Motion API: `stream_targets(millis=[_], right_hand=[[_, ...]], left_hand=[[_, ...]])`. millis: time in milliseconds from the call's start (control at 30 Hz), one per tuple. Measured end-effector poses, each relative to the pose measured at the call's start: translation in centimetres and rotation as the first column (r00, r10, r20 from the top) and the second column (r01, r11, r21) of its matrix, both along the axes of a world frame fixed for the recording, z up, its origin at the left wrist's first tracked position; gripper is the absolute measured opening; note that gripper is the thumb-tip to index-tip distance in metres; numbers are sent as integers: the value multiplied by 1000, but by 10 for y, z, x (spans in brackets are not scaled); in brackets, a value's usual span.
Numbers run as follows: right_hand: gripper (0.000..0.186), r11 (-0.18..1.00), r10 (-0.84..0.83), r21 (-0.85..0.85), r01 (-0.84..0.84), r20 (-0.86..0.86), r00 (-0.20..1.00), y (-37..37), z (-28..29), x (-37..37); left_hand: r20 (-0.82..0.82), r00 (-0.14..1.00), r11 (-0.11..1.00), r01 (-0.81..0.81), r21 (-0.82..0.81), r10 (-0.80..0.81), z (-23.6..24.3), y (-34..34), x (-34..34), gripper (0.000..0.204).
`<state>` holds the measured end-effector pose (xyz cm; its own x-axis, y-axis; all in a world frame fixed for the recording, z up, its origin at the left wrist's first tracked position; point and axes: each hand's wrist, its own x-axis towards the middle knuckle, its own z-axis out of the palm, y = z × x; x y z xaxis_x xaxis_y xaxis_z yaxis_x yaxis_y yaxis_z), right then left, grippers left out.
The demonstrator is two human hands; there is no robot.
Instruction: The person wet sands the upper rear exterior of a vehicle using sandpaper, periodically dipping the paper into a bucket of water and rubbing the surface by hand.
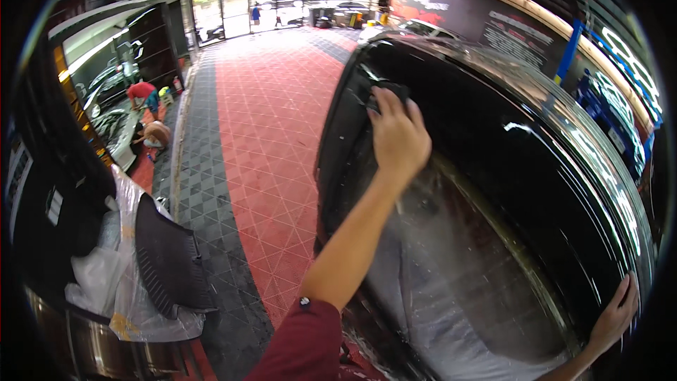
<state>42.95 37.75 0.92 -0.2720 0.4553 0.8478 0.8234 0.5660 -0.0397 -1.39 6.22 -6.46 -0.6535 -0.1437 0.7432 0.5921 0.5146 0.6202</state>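
My left hand [400,137], on the maroon-sleeved arm, reaches far out over a glossy black car [508,148]. Its fingers are bent over a small black pad or cloth [396,90], pressed on the dark surface near the car's far left corner; the exact kind is hard to make out. Below this hand the car's glass [458,268] looks hazy and whitish, with streaks and small specks. At the lower right my right hand [615,316] lies with fingers stretched out on the car's shiny curved edge, holding nothing.
Red and grey floor tiles [271,155] run along the car's left. A black ribbed panel [163,257] rests on clear plastic wrap [123,296] at the left. Two people [150,113] work beside a light car in a bay. A blue lift post [568,56] stands right.
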Motion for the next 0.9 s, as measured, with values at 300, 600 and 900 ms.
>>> stream_targets(millis=[300, 600, 900], right_hand=[[46, 1000, 12, 26, -11, -40, 999, -15, 0, -1], [45, 990, 75, 119, -72, -21, 997, -5, -4, 7], [45, 994, 14, 105, -11, -27, 1000, -20, -1, -3]], left_hand=[[0, 996, 996, 91, -15, -91, 2, 3, 21, 62], [-171, 892, 908, 405, -110, -418, -24, 79, 172, 79], [-130, 941, 947, 320, 38, -313, 8, 55, 116, 64]])
